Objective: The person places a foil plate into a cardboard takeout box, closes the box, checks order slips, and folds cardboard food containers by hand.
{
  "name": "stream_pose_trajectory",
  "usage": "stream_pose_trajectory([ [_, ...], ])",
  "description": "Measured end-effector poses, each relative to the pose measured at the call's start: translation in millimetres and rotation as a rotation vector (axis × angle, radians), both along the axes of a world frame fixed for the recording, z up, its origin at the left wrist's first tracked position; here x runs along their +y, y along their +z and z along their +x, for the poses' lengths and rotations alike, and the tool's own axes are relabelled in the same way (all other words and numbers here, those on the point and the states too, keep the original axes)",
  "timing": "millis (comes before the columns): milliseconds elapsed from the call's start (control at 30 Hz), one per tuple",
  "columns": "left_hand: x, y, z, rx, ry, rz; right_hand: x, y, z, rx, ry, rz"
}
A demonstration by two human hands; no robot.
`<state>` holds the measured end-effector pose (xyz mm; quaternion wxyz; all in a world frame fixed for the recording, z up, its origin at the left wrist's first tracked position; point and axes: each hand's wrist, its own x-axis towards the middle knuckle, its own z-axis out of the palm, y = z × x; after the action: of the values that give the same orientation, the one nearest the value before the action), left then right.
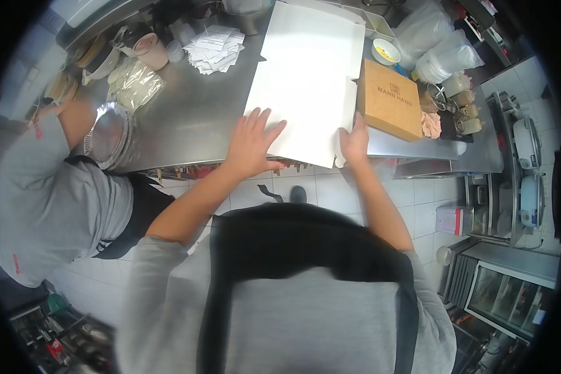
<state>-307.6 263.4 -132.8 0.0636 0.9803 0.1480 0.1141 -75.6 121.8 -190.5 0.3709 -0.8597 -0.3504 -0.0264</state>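
A large white unfolded cardboard box lies flat on the steel counter, its near end reaching the front edge. My left hand rests at its near left edge, fingers spread and stretched out on the white surface. My right hand is at the near right edge, thumb and fingers around the cardboard's side; part of the fingers is hidden. Just right of that hand lies a closed brown cardboard box with printed lettering.
A co-worker in a grey sleeve stands at left beside stacked foil trays. Paper slips pile on the steel counter. A white bowl, plastic bags and sauce bottles stand at right.
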Motion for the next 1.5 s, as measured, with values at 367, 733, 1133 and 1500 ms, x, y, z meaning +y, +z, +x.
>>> stream_pose_trajectory([
  [367, -11, -39, -22, -0.212, 0.269, -0.333, -36, 5, -28, 0.159, 0.109, -0.013],
  [733, -7, -61, -28, -0.091, -0.082, 0.152, -41, 64, -57, -0.357, 0.274, -0.118],
  [1133, 12, -43, -12, -0.114, -0.227, 0.089, -32, 7, -56, -0.38, 0.647, -0.063],
  [1500, 42, -33, 15, 0.047, -0.222, -0.185, -4, 33, -30, -0.069, 0.712, -0.241],
])
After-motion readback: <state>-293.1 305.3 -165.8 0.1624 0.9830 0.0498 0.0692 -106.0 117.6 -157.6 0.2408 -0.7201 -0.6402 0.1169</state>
